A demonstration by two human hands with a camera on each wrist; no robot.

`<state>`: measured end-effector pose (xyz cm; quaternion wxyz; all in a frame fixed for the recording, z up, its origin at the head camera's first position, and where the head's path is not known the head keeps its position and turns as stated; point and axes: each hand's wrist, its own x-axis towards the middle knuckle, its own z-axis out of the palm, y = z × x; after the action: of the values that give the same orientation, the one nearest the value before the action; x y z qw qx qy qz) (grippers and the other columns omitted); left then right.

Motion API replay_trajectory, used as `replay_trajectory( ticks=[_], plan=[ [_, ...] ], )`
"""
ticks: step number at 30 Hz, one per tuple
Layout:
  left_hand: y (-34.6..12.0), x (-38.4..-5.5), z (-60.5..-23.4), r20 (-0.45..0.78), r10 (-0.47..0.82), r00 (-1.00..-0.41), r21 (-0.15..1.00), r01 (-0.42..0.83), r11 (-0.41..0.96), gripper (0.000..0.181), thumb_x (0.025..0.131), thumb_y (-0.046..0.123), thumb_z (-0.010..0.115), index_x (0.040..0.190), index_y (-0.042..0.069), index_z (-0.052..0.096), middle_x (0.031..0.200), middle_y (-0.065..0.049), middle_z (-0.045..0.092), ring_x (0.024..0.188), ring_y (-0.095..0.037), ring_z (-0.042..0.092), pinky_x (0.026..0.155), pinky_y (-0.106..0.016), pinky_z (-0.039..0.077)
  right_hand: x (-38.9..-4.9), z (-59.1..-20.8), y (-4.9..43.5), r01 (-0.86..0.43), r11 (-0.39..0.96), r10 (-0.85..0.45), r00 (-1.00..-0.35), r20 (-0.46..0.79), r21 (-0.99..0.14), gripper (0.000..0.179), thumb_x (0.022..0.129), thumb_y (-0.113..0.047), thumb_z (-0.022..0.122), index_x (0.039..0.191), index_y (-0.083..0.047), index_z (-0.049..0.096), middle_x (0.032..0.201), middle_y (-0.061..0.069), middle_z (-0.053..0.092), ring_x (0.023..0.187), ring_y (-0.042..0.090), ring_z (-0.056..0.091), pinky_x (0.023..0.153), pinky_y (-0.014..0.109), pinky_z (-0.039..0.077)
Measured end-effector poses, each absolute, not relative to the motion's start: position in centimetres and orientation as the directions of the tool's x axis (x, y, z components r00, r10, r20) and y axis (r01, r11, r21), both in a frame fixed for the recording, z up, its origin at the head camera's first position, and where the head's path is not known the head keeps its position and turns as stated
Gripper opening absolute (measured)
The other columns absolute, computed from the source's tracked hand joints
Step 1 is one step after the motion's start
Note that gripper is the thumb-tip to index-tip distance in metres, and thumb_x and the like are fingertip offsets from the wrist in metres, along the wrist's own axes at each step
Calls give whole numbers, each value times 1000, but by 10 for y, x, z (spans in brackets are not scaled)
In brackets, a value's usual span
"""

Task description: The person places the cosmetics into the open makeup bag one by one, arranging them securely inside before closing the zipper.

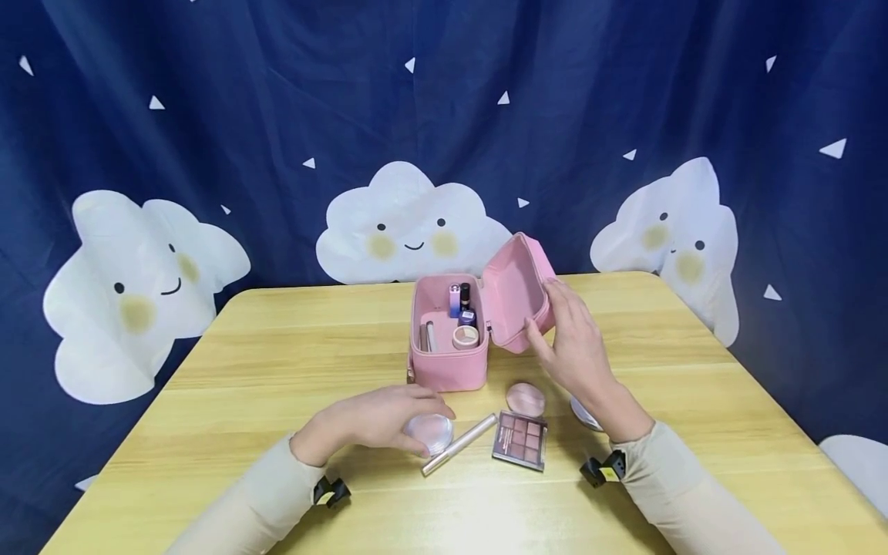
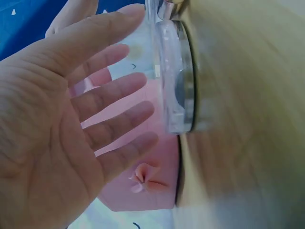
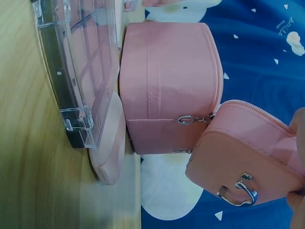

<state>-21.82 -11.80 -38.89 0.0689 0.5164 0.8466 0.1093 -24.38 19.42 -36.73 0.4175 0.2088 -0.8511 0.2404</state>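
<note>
A pink cosmetic case (image 1: 452, 373) stands at the table's far side, its lid (image 1: 516, 287) swung out to the right. My right hand (image 1: 577, 345) grips the lid's edge between thumb and fingers; in the right wrist view only fingertips show at the edge. My left hand (image 1: 381, 417) hovers over a round clear-topped compact (image 1: 430, 433), fingers spread and nearly straight; the left wrist view shows a gap between fingers and compact (image 2: 174, 81). Inside the case are a cream pot (image 1: 465, 337), a dark bottle (image 1: 467, 317) and several tubes.
A silver tube (image 1: 459, 445) lies slantwise beside the compact. Right of it are an eyeshadow palette (image 1: 520, 440) and a pink oval item (image 1: 526, 399). Another round item (image 1: 585, 415) is partly hidden under my right forearm. A blue curtain (image 1: 444, 92) hangs behind the table.
</note>
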Motion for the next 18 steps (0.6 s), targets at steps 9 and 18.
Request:
replay_trajectory(
  ticks=[9,18],
  plan=[
    [-117,-220,-397,-59,893,-446,261,857,445,56,79,32,80,129,19,59,133,1,52,124,-14,46,108,-30,36,-245,-367,196,-565,794,-151,-543,826,-226,60,87,-23,62,138,5,46,138,23,50,128,38,47,105,53,38],
    [-118,-220,-407,-73,866,-494,237,835,496,57,81,35,79,132,21,56,143,-7,47,132,-23,43,112,-39,32,-247,-369,196,-558,798,-159,-560,813,-227,61,88,-23,62,139,4,46,140,21,49,130,35,45,106,53,37]
  ],
)
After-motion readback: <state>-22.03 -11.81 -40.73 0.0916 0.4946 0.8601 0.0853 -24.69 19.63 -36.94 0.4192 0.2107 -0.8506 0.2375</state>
